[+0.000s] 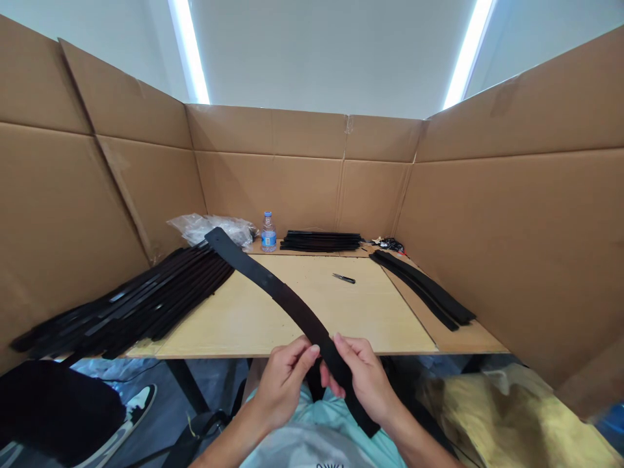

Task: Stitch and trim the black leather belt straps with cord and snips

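Observation:
A long, flat black strip slants from the upper left down toward my lap, its rounded far end over the table. My left hand grips its left edge, thumb on top. On the opposite edge, my right hand pinches the strip, with fingers curled beneath. The strip's middle part looks dark brownish and seems to be a sleeve or a separate layer; I cannot tell which. Beyond my hands, small black-handled thread snips lie on the table.
A large pile of black strips covers the table's left side. Behind stand clear plastic bags, a water bottle and a stack of strips. More strips lie right, near tangled cords. Cardboard walls enclose three sides.

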Action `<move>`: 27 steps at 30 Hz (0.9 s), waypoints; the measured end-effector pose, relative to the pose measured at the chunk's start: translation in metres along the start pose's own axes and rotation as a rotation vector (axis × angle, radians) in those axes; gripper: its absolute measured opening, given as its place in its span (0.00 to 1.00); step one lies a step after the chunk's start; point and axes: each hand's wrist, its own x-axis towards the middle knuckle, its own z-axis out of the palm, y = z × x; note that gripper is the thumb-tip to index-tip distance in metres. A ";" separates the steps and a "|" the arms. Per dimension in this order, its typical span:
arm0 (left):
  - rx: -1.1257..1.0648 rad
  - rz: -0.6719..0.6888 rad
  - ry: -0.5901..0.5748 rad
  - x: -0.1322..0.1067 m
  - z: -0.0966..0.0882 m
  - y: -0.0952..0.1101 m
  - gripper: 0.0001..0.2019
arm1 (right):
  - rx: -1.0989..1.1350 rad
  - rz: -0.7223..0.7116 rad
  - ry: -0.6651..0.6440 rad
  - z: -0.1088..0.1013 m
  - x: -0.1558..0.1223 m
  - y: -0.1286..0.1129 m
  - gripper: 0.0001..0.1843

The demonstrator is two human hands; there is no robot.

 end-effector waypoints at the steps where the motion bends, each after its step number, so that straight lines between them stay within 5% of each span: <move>1: -0.021 -0.008 -0.001 0.001 -0.001 0.000 0.16 | 0.025 -0.008 -0.019 -0.001 0.001 0.000 0.32; 5: -0.112 -0.028 0.018 0.004 -0.005 -0.003 0.17 | 0.093 -0.076 -0.044 -0.004 0.002 0.003 0.19; 14: -0.217 -0.052 -0.126 0.003 -0.012 0.007 0.18 | 0.125 -0.021 -0.163 -0.003 0.002 0.002 0.16; 21: -0.241 -0.079 -0.184 -0.001 -0.008 0.009 0.21 | 0.207 0.039 -0.286 -0.002 -0.004 0.001 0.26; 27: -0.234 -0.068 -0.201 0.000 -0.008 0.011 0.19 | 0.140 0.002 -0.169 0.003 -0.004 0.001 0.22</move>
